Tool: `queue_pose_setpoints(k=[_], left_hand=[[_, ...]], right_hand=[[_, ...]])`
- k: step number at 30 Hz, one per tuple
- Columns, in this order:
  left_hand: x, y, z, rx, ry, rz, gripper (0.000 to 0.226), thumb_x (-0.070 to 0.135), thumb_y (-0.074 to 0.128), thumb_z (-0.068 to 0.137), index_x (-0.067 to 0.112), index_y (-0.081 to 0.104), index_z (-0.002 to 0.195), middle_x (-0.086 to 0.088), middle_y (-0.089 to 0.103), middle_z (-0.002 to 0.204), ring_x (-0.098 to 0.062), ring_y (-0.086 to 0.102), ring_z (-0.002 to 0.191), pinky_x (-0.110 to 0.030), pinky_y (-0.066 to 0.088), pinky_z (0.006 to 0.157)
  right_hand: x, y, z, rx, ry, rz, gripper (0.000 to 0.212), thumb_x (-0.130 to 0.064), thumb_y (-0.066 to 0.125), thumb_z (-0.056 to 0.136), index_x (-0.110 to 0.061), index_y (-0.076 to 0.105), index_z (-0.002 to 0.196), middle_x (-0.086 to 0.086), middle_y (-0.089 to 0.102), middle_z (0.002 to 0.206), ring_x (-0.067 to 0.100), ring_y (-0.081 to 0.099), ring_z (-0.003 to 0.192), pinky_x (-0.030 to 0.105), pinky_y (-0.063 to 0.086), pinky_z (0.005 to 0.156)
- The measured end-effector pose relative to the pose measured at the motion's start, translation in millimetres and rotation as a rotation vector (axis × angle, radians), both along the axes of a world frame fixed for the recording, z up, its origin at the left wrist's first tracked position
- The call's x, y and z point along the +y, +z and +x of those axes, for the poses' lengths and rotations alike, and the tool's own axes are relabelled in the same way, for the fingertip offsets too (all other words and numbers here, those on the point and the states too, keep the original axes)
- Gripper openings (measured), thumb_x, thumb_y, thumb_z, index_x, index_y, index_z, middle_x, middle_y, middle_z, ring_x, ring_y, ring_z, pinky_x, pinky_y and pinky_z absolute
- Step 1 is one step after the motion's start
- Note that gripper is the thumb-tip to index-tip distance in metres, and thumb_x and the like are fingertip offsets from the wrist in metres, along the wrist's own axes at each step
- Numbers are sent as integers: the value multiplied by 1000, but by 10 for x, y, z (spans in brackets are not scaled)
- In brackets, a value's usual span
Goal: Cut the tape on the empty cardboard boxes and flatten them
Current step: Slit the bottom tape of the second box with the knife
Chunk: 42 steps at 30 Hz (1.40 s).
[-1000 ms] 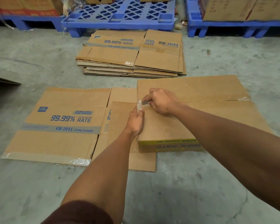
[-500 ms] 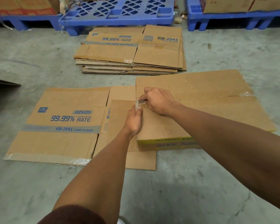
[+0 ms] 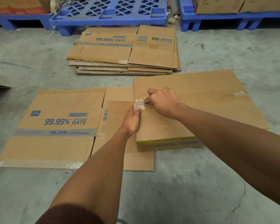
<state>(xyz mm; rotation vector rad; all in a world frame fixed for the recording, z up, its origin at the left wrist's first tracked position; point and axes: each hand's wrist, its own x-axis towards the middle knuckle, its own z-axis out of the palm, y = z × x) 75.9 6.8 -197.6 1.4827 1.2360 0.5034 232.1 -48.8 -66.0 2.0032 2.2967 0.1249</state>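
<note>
Still standing as a shallow closed box (image 3: 192,101) on the concrete floor (image 3: 200,191), partly overlapping a flattened carton (image 3: 55,126) to its left, with a stack of flattened boxes (image 3: 124,50) well beyond and blue pallets (image 3: 110,15) behind that. Long axis running left to right across the view, the taped centre seam following it; yellow printed side facing the camera, lettering upside down. Clear tape (image 3: 140,102) bunched and crinkled at the left end of the seam, a shiny remnant (image 3: 240,93) at the far right end. Left hand (image 3: 132,120) at the box's left edge, fingers pinching the loose tape just below the seam. Right hand (image 3: 163,102) resting on the top panel, fingers curled at the same tape end; a blade within the grip too hidden to confirm. Likely light and stiff across the panels, but soft along the creases and prone to buckling under a press. Tape likely thin, stretchy, clingy and slippery. Best held by the edge near the seam, steadying the panel while working the tape rightward along it.
</note>
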Motion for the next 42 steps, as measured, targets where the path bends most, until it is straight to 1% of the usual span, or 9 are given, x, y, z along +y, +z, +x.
queue_pose_setpoints(k=[5,13,20,25,28,31,33,36,42], left_hand=[[20,26,5,9,-18,-27,69,69,36,80,38,45,140,0,55,135,-21,51,128,-46,37,111],[-83,256,18,52,-22,-41,77,70,33,77,34,41,145,1,50,143,-22,47,132,-46,34,114],[-247,494,253,303,101,176,50,36,34,96,15,42,141,-11,51,139,-34,48,127,-51,38,107],[-240,856,327,408,222,253,44,8,45,94,10,46,138,-16,56,134,-38,49,125,-39,38,103],[-145,1047,203,537,219,282,49,16,47,97,12,39,145,-18,46,144,-38,42,132,-41,34,108],[-208,1035,285,805,8,433,52,31,43,99,23,35,149,-9,27,158,-29,26,144,-49,20,116],[-369,903,453,842,-172,501,53,38,34,101,27,27,153,0,13,164,-25,12,150,-54,8,119],[-551,720,527,916,-251,529,58,45,16,103,29,2,157,5,-8,164,-22,-9,151,-54,-7,119],[-570,692,544,971,-249,539,59,46,11,102,31,-5,157,6,-12,164,-21,-11,151,-53,-9,119]], right_hand=[[-115,-12,257,-54,-55,4,39,-15,44,95,-39,68,113,-2,57,110,27,66,83,34,35,83],[-468,-43,980,-113,-190,19,35,-23,41,101,-41,66,118,-4,59,111,25,61,90,37,22,91],[-646,-66,1322,9,-285,-5,39,-19,38,102,-40,66,120,-3,56,110,28,54,95,37,25,89],[-652,-37,1179,37,-240,-4,40,-18,36,102,-37,64,122,-3,56,115,28,58,93,37,29,89],[-605,-48,943,100,-165,-28,39,-16,41,100,-38,65,121,-4,56,113,27,59,95,36,30,86],[-514,-68,643,131,-112,-55,36,-17,45,98,-34,67,120,-3,59,116,28,61,100,35,31,87],[-486,-71,557,87,-90,-27,33,-19,45,98,-31,69,119,-4,61,117,28,63,101,34,33,90],[-547,-66,667,38,-85,-15,33,-20,45,98,-31,69,117,-5,62,118,26,64,98,34,32,92],[-947,-64,1289,-37,-150,-25,35,-15,46,96,-33,69,114,-4,62,110,26,65,86,34,29,91]])
